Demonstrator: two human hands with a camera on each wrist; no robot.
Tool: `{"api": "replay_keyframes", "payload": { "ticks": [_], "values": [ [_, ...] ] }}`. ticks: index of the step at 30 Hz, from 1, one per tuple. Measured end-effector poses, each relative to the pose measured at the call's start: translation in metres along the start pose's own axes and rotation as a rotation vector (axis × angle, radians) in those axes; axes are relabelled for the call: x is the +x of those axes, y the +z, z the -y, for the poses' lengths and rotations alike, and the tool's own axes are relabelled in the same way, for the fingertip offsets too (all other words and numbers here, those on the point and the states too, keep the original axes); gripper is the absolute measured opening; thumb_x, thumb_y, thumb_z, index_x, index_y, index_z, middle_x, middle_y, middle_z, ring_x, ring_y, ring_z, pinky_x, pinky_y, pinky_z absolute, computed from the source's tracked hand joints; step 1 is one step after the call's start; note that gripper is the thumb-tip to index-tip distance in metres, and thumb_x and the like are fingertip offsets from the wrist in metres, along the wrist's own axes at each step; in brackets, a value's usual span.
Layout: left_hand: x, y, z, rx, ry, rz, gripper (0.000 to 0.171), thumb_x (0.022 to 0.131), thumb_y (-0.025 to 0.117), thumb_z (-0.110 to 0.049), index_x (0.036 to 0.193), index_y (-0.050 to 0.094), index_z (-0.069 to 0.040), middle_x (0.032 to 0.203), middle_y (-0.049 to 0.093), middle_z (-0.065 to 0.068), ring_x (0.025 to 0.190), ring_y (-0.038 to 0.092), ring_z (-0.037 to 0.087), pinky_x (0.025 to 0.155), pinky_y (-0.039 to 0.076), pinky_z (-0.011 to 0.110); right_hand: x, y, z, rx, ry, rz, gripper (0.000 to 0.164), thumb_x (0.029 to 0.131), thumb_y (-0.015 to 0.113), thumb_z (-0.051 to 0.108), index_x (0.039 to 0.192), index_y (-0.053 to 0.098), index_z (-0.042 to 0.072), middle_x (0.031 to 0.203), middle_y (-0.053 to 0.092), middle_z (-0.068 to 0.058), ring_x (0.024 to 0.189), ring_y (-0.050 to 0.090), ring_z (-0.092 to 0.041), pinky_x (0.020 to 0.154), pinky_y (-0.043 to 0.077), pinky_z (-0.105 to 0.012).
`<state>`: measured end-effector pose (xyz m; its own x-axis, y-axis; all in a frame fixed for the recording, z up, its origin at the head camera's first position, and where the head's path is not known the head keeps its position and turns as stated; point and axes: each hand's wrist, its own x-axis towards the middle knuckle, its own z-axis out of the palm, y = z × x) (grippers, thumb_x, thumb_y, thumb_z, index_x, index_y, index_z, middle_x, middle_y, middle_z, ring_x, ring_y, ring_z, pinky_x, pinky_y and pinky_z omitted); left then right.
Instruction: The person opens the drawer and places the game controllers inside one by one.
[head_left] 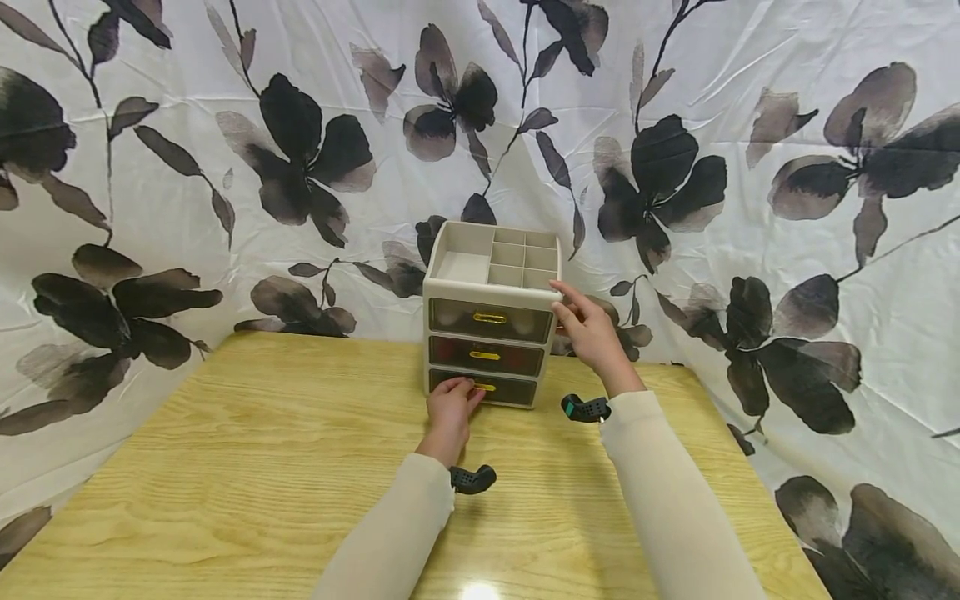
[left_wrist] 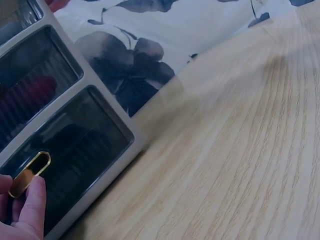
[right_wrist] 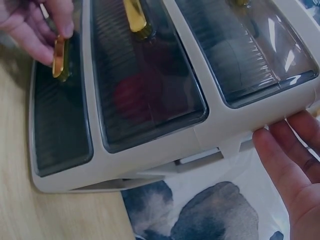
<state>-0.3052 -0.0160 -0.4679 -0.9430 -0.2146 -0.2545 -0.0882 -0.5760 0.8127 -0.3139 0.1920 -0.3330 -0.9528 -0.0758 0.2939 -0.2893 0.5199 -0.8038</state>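
Note:
A cream desktop organizer [head_left: 491, 292] stands at the back of the table, with three dark see-through drawers, gold handles and a divided open top. My left hand [head_left: 448, 408] pinches the gold handle [left_wrist: 44, 161] of the bottom drawer [left_wrist: 85, 140] between thumb and finger. That drawer sits flush in the frame. At the organizer's upper right side, my right hand [head_left: 592, 333] rests its fingertips [right_wrist: 267, 137] against the side wall, fingers fairly straight. Something red [right_wrist: 135, 97] shows through the front of the middle drawer [head_left: 517, 358]; pale shapes show in the top drawer [head_left: 450, 317].
The wooden table [head_left: 262, 467] extends to both sides and toward me. Behind the organizer hangs a white cloth [head_left: 525, 50] with dark flowers, which also runs along both sides. A black strap piece [head_left: 474, 479] juts from the left wrist, another [head_left: 585, 408] from the right.

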Motion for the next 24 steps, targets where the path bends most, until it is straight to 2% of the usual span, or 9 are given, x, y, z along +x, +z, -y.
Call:
{"api": "replay_keyframes", "payload": {
  "ticks": [7,9,12,15,19,22,24],
  "values": [
    [0.003,-0.006,-0.004,0.058,0.012,0.047,0.017,0.093,0.055,0.005,0.109,0.056,0.01,0.099,0.055,0.015,0.079,0.063,0.019,0.084,0.058,0.035,-0.002,-0.001,0.001,-0.068,-0.001,-0.007,0.045,0.1,0.048,0.044,0.144,0.039,0.047,0.111,0.062,-0.011,0.104,0.065,-0.028,0.088,0.056,-0.04],
    [0.004,-0.01,-0.007,0.112,0.028,0.071,0.018,0.092,0.056,0.005,0.11,0.057,0.01,0.097,0.056,0.014,0.079,0.064,0.02,0.084,0.058,0.035,-0.005,-0.004,0.002,-0.112,-0.004,-0.006,0.046,0.101,0.048,0.041,0.145,0.037,0.047,0.115,0.064,-0.009,0.099,0.064,-0.026,0.081,0.056,-0.038],
    [0.004,-0.018,-0.015,0.228,0.075,0.104,0.019,0.092,0.058,0.001,0.11,0.059,0.008,0.094,0.059,0.014,0.08,0.065,0.021,0.082,0.059,0.037,-0.012,-0.007,0.006,-0.185,-0.016,0.007,0.051,0.101,0.048,0.038,0.148,0.031,0.045,0.123,0.064,-0.009,0.102,0.063,-0.027,0.078,0.05,-0.04],
    [0.001,-0.026,-0.029,0.417,0.162,0.118,0.018,0.093,0.061,-0.006,0.108,0.063,0.003,0.095,0.062,0.014,0.081,0.064,0.023,0.078,0.059,0.038,-0.02,-0.011,0.009,-0.237,-0.031,0.023,0.056,0.1,0.051,0.037,0.151,0.027,0.042,0.132,0.06,-0.011,0.113,0.059,-0.03,0.088,0.048,-0.048],
    [-0.004,-0.035,-0.056,0.759,0.345,0.124,0.021,0.093,0.062,-0.019,0.108,0.067,-0.005,0.102,0.067,0.013,0.089,0.066,0.026,0.075,0.057,0.036,-0.032,-0.017,0.014,-0.337,-0.061,0.023,0.062,0.099,0.052,0.04,0.153,0.022,0.039,0.141,0.05,-0.014,0.128,0.049,-0.035,0.101,0.042,-0.057],
    [-0.008,-0.043,-0.078,0.986,0.472,0.157,0.031,0.093,0.061,-0.025,0.117,0.065,-0.007,0.114,0.067,0.014,0.104,0.064,0.029,0.085,0.054,0.041,-0.043,-0.023,0.017,-0.428,-0.098,0.02,0.065,0.098,0.052,0.043,0.154,0.02,0.035,0.149,0.04,-0.015,0.135,0.04,-0.039,0.104,0.038,-0.062],
    [-0.011,-0.048,-0.092,1.118,0.527,0.201,0.04,0.094,0.059,-0.029,0.128,0.06,-0.008,0.125,0.062,0.017,0.114,0.059,0.035,0.093,0.051,0.048,-0.051,-0.027,0.017,-0.479,-0.128,0.01,0.066,0.097,0.054,0.043,0.154,0.023,0.032,0.152,0.036,-0.015,0.138,0.034,-0.042,0.107,0.033,-0.065]
  ]
}}
